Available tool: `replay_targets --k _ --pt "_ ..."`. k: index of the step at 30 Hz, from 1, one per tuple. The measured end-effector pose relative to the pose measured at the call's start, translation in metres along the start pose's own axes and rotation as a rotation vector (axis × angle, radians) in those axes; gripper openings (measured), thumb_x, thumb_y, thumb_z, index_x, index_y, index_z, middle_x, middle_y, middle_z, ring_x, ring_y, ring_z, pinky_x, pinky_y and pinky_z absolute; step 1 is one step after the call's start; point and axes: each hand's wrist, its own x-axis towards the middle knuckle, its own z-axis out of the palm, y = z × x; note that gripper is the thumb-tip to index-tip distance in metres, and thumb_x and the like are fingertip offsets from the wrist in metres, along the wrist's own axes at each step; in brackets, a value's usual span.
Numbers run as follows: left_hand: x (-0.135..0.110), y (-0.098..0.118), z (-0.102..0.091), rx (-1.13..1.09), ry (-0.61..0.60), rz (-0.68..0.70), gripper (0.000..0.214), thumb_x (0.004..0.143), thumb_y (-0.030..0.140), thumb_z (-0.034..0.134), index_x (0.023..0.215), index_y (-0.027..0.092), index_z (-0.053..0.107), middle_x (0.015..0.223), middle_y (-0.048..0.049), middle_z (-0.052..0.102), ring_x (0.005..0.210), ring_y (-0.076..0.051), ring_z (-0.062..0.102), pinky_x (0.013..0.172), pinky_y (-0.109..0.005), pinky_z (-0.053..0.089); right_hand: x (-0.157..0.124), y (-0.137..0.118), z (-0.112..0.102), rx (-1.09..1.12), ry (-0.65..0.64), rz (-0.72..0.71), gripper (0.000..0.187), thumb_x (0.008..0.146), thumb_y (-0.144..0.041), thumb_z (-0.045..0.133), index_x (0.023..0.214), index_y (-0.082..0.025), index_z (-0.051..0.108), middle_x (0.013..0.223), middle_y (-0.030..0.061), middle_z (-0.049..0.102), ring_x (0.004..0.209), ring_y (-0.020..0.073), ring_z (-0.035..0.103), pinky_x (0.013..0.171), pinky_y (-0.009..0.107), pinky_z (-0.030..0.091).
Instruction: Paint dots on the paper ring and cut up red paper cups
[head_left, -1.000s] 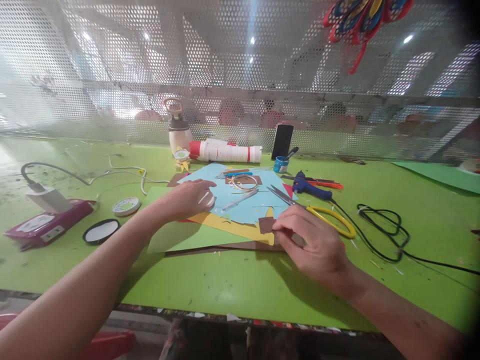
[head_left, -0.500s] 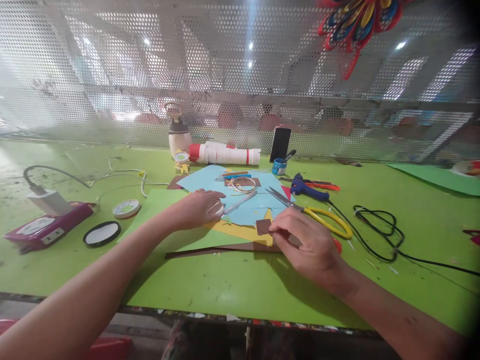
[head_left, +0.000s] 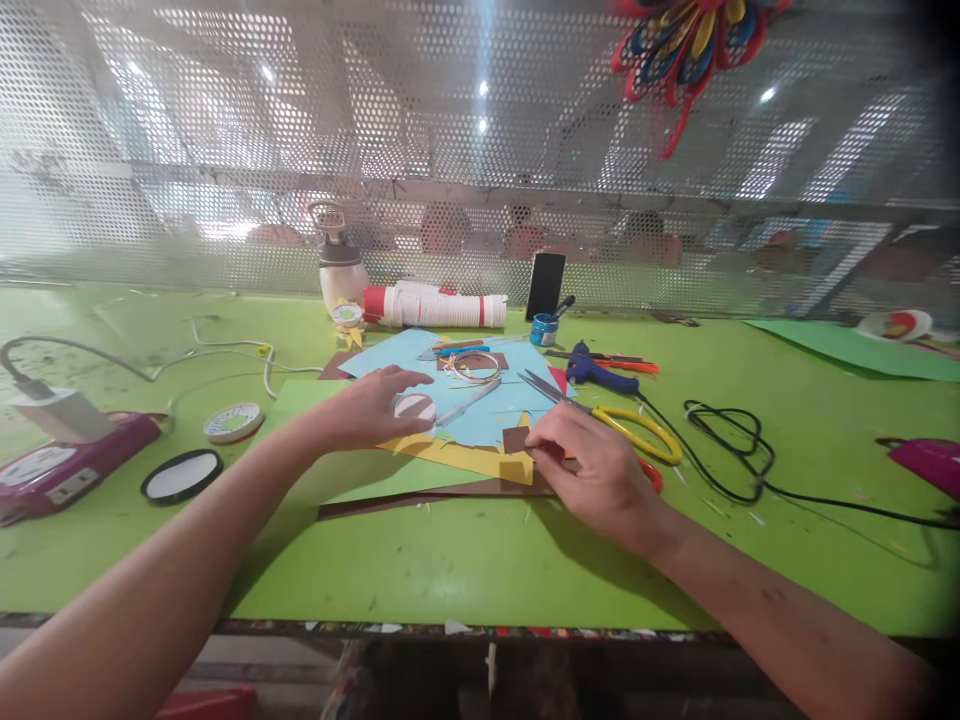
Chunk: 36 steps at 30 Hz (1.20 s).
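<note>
My right hand (head_left: pixel 592 475) pinches a small brown paper square (head_left: pixel 515 440) by its edge, just above a yellow paper strip (head_left: pixel 457 461). My left hand (head_left: pixel 367 408) hovers over the sheets with thumb and fingers spread around a round white disc (head_left: pixel 415 407); whether it touches the disc is unclear. Below lie a light blue sheet (head_left: pixel 397 350) and a green sheet (head_left: pixel 300 400). Beyond my right hand are scissors (head_left: pixel 634 428) with yellow handles, blades pointing left. A red-orange thing (head_left: pixel 651 475) is partly hidden behind that hand.
A blue glue gun (head_left: pixel 600 370) trails a black cord (head_left: pixel 761 465). At left stand a purple power strip (head_left: pixel 82 465), a black-rimmed disc (head_left: pixel 182 476) and a tape roll (head_left: pixel 233 422). Behind are a spray bottle (head_left: pixel 343 268), a white-and-red tube (head_left: pixel 442 306), a phone (head_left: pixel 546 285) and a blue jar (head_left: pixel 544 329).
My left hand has lifted and opened away from the white disc, showing more of it. My right hand still holds the brown square. The whole view has shifted, moving things slightly left.
</note>
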Motion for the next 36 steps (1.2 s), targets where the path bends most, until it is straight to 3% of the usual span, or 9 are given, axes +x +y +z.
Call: replay_targets --k 3,10,17,25,36 --pt "-0.001 -0.001 0.001 0.096 -0.075 0.061 0.064 0.079 0.050 0.057 0.136 0.022 0.054 0.130 -0.0134 0.062 0.117 -0.035 0.056 0.094 -0.045 0.045 0.001 0.003 0.000 -0.016 0.003 0.019 0.019 0.086 0.000 0.054 0.083 -0.018 0.057 0.077 0.0045 0.058 0.069 0.0167 0.054 0.060 0.028 0.044" --pt "-0.001 0.003 0.009 0.086 -0.050 0.130 0.049 0.085 0.046 0.052 0.126 0.020 0.062 0.117 -0.0133 0.065 0.106 -0.032 0.061 0.084 -0.040 0.048 0.001 0.003 -0.001 -0.022 -0.006 0.028 0.019 0.088 -0.001 0.053 0.084 -0.019 0.056 0.079 0.0046 0.059 0.070 0.0175 0.055 0.062 0.030 0.046" --pt "-0.004 0.003 0.010 0.054 -0.070 0.213 0.050 0.084 0.044 0.056 0.130 0.023 0.059 0.121 -0.0103 0.065 0.112 -0.029 0.058 0.093 -0.040 0.045 0.000 0.004 -0.001 -0.017 -0.008 0.028 0.018 0.089 -0.002 0.051 0.084 -0.019 0.055 0.078 0.0044 0.058 0.067 0.0165 0.053 0.058 0.028 0.043" --pt "-0.008 0.012 0.010 0.034 -0.122 0.210 0.053 0.084 0.045 0.057 0.132 0.022 0.057 0.127 -0.0109 0.063 0.116 -0.030 0.054 0.096 -0.044 0.044 -0.001 0.007 -0.002 -0.005 -0.033 0.059 0.019 0.087 -0.002 0.052 0.086 -0.020 0.056 0.079 0.0033 0.059 0.070 0.0166 0.056 0.061 0.029 0.046" --pt "-0.010 0.014 0.002 -0.056 -0.180 0.197 0.060 0.084 0.051 0.058 0.137 0.024 0.053 0.123 -0.0108 0.061 0.108 -0.029 0.060 0.091 -0.040 0.046 0.000 0.010 -0.001 -0.014 -0.037 0.120 0.019 0.087 -0.002 0.052 0.082 -0.020 0.056 0.078 0.0028 0.057 0.068 0.0161 0.053 0.059 0.028 0.043"
